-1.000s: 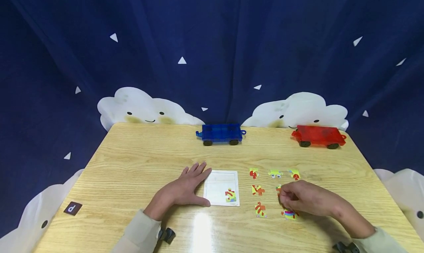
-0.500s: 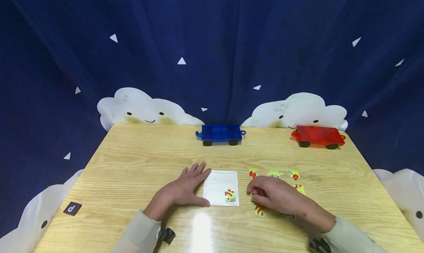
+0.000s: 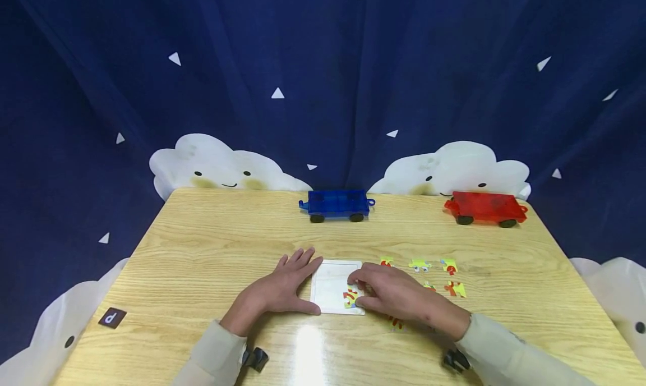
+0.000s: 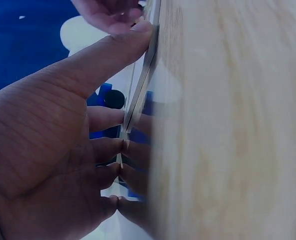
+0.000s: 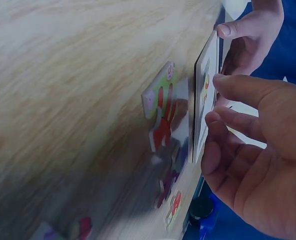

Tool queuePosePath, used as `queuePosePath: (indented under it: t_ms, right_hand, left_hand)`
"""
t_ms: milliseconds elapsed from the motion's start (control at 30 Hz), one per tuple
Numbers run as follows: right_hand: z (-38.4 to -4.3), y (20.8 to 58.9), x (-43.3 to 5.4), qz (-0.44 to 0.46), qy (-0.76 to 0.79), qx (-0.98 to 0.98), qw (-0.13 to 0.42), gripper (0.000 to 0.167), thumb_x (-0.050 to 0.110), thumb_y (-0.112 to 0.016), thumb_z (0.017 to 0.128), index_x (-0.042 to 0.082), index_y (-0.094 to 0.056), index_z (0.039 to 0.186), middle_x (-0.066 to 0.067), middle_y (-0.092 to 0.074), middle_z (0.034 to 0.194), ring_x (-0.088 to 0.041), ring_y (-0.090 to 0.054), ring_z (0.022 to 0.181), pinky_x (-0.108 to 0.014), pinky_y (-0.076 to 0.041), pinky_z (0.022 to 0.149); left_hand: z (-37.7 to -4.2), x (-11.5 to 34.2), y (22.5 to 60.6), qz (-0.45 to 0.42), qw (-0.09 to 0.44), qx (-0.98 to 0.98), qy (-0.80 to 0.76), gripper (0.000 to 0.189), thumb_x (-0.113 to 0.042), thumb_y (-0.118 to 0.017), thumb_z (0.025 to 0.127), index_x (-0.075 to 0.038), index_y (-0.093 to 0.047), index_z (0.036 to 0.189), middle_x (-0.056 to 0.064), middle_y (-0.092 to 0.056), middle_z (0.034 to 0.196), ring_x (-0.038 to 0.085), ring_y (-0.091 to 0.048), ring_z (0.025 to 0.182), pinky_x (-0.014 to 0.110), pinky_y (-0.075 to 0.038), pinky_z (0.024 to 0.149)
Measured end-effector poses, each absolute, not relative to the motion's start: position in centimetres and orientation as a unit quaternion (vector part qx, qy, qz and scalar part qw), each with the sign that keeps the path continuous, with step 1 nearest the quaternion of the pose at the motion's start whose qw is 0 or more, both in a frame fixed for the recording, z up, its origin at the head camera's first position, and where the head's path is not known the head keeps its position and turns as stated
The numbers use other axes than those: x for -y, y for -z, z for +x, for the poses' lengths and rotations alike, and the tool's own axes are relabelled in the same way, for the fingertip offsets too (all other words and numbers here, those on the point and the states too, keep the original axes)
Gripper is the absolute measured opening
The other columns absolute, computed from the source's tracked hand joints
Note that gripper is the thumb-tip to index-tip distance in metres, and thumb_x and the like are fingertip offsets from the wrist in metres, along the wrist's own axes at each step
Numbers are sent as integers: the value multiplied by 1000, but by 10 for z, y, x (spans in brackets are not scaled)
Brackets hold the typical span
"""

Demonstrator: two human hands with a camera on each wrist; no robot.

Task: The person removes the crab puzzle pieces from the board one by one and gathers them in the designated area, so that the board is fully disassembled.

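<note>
The left hand [image 3: 282, 290] lies with spread fingers at the left edge of a white square puzzle tray [image 3: 329, 285]; its thumb [image 4: 125, 47] touches the tray's edge in the left wrist view. Over the tray's right edge, the right hand [image 3: 391, 293] curls its thumb and forefinger around a puzzle piece [image 3: 349, 301] in the lower right corner, yellow with red. Thumb and forefinger tips come close at the tray in the right wrist view. The hand partly covers this piece and some loose ones. More puzzle pieces [image 3: 456, 289] lie to the right.
A blue toy wagon [image 3: 338, 204] stands at the back of the wooden table [image 3: 227, 223], and a red toy wagon [image 3: 487, 207] at the back right. At the left lies a dark tile [image 3: 112, 317] with a letter. A blue curtain [image 3: 323, 83] hangs behind.
The right hand has moved left from the loose pieces to the tray's right side, uncovering pieces at the right. The left hand has stayed at the tray's left edge.
</note>
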State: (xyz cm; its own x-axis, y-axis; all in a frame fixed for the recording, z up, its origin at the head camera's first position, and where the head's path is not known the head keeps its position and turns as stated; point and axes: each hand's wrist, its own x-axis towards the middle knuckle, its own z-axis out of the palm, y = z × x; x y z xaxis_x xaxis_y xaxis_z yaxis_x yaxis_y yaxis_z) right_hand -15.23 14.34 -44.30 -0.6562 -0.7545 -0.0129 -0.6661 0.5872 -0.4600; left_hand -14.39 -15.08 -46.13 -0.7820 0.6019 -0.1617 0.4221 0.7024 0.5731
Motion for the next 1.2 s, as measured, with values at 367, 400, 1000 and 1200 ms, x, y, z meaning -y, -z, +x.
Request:
queuePosePath:
  t_ms: [367,400,1000,1200]
  right_hand:
    - [-155,447,-136,-402,200,-885,120,27,20,-74,93,17,-71,120,9,-54,90,-6,-49,74,-26,-44,63]
    - [-155,447,-135,-402,199,-886,120,26,20,-74,93,17,-71,119,9,-54,90,-6,-49,74,-26,-44,64]
    - [-152,443,-129,-384,211,-893,101,7,19,-69,98,21,-67,104,14,-54,86,-6,-52,75,-29,-46,68]
    - [-152,432,-131,-369,234,-895,93,7,19,-65,102,24,-68,98,18,-58,84,-3,-55,75,-31,-49,71]
  left_hand:
    - [-144,151,462,283,170,-907,-260,102,-55,-78,86,-10,-29,163,18,-13,170,40,-6,155,62,-7,121]
    - [-144,151,462,282,170,-907,-261,102,-55,-78,86,-10,-29,163,18,-13,170,40,-5,155,62,-7,121]
    - [-144,151,461,282,172,-907,-261,102,-55,-78,86,-11,-29,164,18,-13,170,39,-5,155,62,-6,121]
    - [-144,151,460,283,171,-907,-261,102,-54,-79,86,-10,-29,163,18,-13,169,40,-5,155,63,-6,121]
